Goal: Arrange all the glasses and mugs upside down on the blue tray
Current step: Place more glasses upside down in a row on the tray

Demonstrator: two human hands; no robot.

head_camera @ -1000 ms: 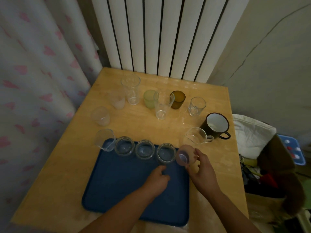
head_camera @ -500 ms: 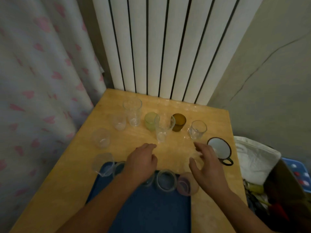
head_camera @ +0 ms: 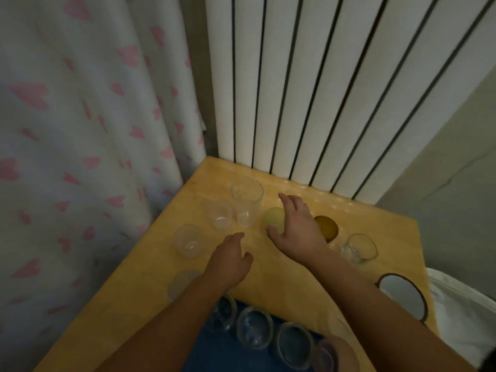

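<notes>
While left hand (head_camera: 230,261) hovers relaxed, right hand (head_camera: 295,229) cups green glass (head_camera: 273,218), thumb touching.

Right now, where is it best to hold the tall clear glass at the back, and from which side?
Probably the tall clear glass is best gripped around its straight wall near the middle, from the near side. It stands upright, mouth up, so a side hold lets you flip it.

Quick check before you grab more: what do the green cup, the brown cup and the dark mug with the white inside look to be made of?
Green cup: frosted, translucent, probably glass, though plastic is possible. Brown cup: amber tinted, likely glass. Dark mug: opaque, dark rim, glossy white inside, looks like enamel or glazed ceramic.
</notes>
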